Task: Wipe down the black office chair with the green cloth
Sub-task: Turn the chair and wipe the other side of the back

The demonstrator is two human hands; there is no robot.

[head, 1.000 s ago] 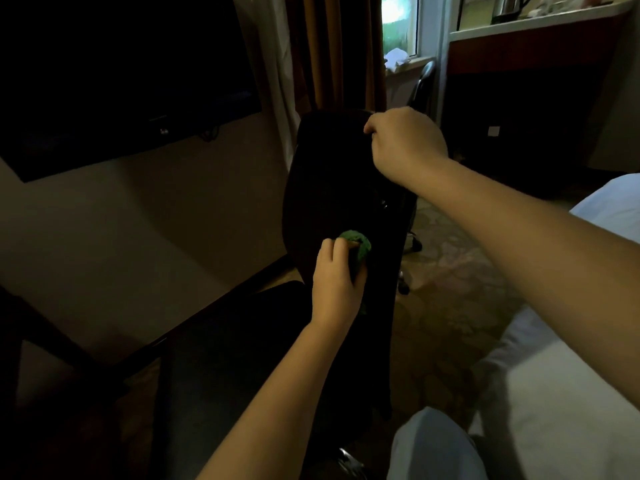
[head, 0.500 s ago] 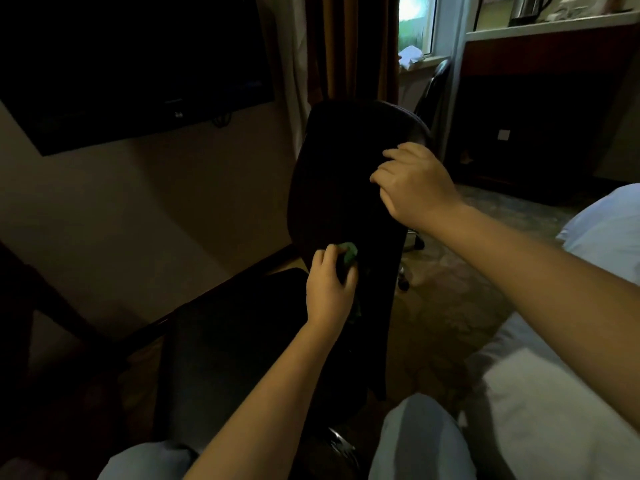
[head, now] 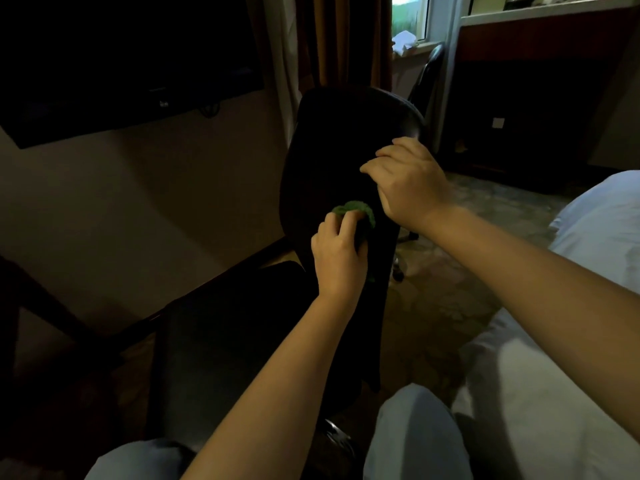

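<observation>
Pale-blue trouser fabric covers the person's knees at the bottom edge, with rumpled white bedding just beside them on the right. Beyond the knees lies the dark seat of the black office chair, whose tall padded backrest stands upright ahead. The left hand presses against the lower middle of that backrest, its fingers curled round a small, crumpled green cloth; a fold of it shows above the knuckles. Just above and to the right, the right hand lies on the backrest near its right edge with fingers bent; whether they clasp the edge or merely rest there I cannot tell. The cloth looks soft, light and limp, so it is probably best held wadded under the fingers and pressed flat to the padding. A castor shows below, so the chair would likely roll or swivel under pressure; steadying it by the backrest's edge seems wise. Farther off, brown curtains hang beside a bright window.
</observation>
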